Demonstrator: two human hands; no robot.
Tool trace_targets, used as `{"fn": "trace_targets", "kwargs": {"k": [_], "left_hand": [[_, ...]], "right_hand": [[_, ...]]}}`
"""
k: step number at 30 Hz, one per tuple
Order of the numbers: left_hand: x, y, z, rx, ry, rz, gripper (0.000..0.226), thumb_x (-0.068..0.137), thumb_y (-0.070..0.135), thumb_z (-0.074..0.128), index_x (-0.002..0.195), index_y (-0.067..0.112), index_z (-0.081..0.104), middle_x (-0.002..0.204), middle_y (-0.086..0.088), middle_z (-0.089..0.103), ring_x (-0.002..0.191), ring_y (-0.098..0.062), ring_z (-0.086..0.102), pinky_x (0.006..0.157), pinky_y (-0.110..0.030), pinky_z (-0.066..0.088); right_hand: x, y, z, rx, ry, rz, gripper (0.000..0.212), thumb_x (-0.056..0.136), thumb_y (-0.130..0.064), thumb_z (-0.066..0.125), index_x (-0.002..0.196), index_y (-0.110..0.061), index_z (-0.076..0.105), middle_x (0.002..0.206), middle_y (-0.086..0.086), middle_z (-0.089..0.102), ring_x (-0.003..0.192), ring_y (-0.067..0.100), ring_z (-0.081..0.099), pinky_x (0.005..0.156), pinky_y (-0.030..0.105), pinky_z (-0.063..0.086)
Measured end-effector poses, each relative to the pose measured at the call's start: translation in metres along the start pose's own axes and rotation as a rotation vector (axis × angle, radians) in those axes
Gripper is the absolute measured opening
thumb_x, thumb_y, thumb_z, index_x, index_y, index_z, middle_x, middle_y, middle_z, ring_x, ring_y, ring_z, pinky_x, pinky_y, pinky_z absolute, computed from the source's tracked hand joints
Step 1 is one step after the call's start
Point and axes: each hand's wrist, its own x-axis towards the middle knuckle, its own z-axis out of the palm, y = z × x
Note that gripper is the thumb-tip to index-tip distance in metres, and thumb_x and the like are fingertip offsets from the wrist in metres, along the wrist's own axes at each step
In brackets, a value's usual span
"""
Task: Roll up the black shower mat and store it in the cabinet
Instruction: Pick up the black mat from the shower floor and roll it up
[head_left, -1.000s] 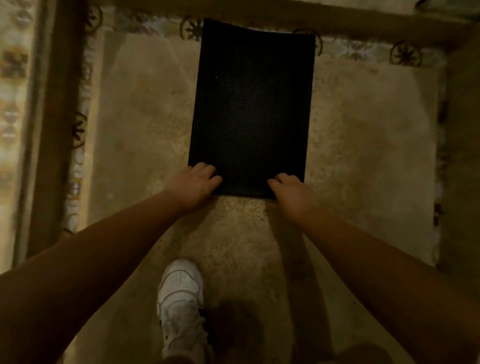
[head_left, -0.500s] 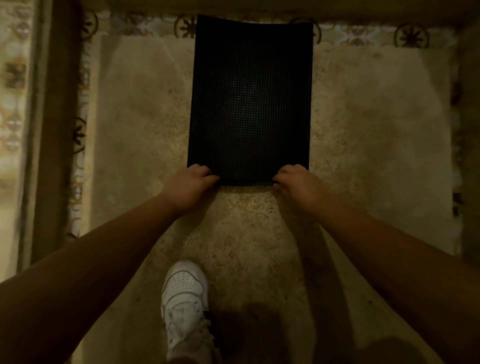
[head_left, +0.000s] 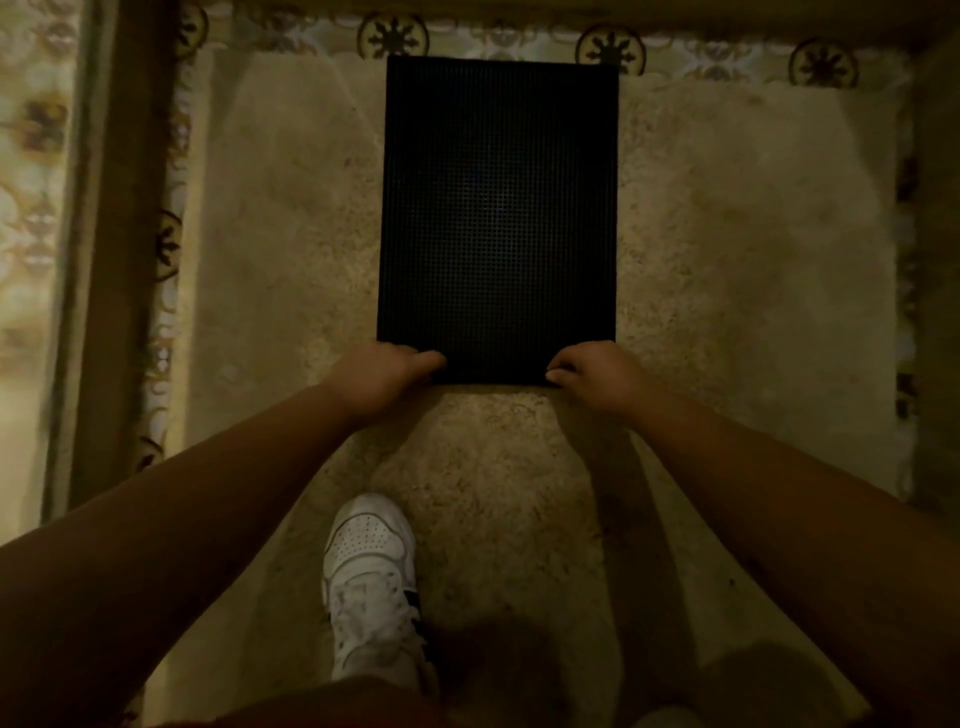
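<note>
The black shower mat lies flat on the beige stone floor, a dark rectangle with a fine grid texture, its long side running away from me. My left hand grips its near left corner with fingers curled over the edge. My right hand grips the near right corner the same way. No cabinet is in view.
A border of patterned tiles runs along the far edge and another strip down the left side. A raised dark ledge stands at the left. My white sneaker is planted on the floor just behind the mat.
Both hands shifted outward from the near edge to its two corners and closed on them. The mat's far end, slightly curved before, now lies flat and square.
</note>
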Motion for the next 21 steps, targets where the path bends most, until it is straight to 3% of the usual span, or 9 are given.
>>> {"fn": "trace_targets", "kwargs": {"k": [3, 7, 14, 18, 21], "left_hand": [[-0.004, -0.002, 0.005, 0.166, -0.026, 0.074, 0.037, 0.079, 0.013, 0.07, 0.115, 0.019, 0.066, 0.086, -0.011, 0.066, 0.072, -0.032, 0.065, 0.055, -0.036, 0.051], [-0.001, 0.003, 0.006, 0.156, -0.025, -0.017, 0.037, 0.087, 0.018, 0.059, 0.124, 0.021, 0.059, 0.103, -0.012, 0.063, 0.09, -0.034, 0.062, 0.067, -0.044, 0.054], [0.012, 0.016, -0.001, 0.36, 0.08, -0.017, 0.042, 0.084, 0.015, 0.059, 0.125, 0.018, 0.054, 0.121, -0.013, 0.053, 0.102, -0.033, 0.052, 0.069, -0.044, 0.049], [0.016, 0.02, 0.0, 0.434, 0.021, -0.01, 0.043, 0.086, 0.021, 0.057, 0.129, 0.024, 0.051, 0.121, -0.003, 0.052, 0.108, -0.028, 0.048, 0.082, -0.043, 0.045], [0.018, 0.026, 0.004, 0.453, -0.01, -0.043, 0.044, 0.089, 0.021, 0.052, 0.133, 0.02, 0.049, 0.12, -0.004, 0.055, 0.106, -0.027, 0.051, 0.082, -0.04, 0.043]], "right_hand": [[0.002, -0.002, -0.001, 0.078, 0.028, 0.069, 0.019, 0.092, -0.032, 0.061, 0.101, -0.019, 0.072, 0.1, 0.001, 0.07, 0.085, 0.014, 0.061, 0.074, 0.033, 0.052], [0.004, -0.005, 0.001, 0.193, 0.083, 0.134, 0.015, 0.086, -0.029, 0.069, 0.096, -0.018, 0.07, 0.097, 0.003, 0.068, 0.088, 0.017, 0.063, 0.077, 0.034, 0.054], [0.0, -0.002, 0.003, 0.251, 0.168, 0.141, 0.015, 0.084, -0.028, 0.072, 0.089, -0.014, 0.067, 0.09, 0.003, 0.066, 0.084, 0.018, 0.062, 0.073, 0.036, 0.054], [0.003, -0.002, 0.003, 0.264, 0.204, 0.175, 0.018, 0.082, -0.026, 0.073, 0.077, -0.014, 0.06, 0.085, 0.003, 0.062, 0.081, 0.019, 0.059, 0.067, 0.033, 0.051], [0.005, -0.005, 0.005, 0.248, 0.235, 0.165, 0.021, 0.083, -0.024, 0.073, 0.072, -0.016, 0.057, 0.091, 0.005, 0.058, 0.083, 0.021, 0.057, 0.075, 0.038, 0.052]]}}
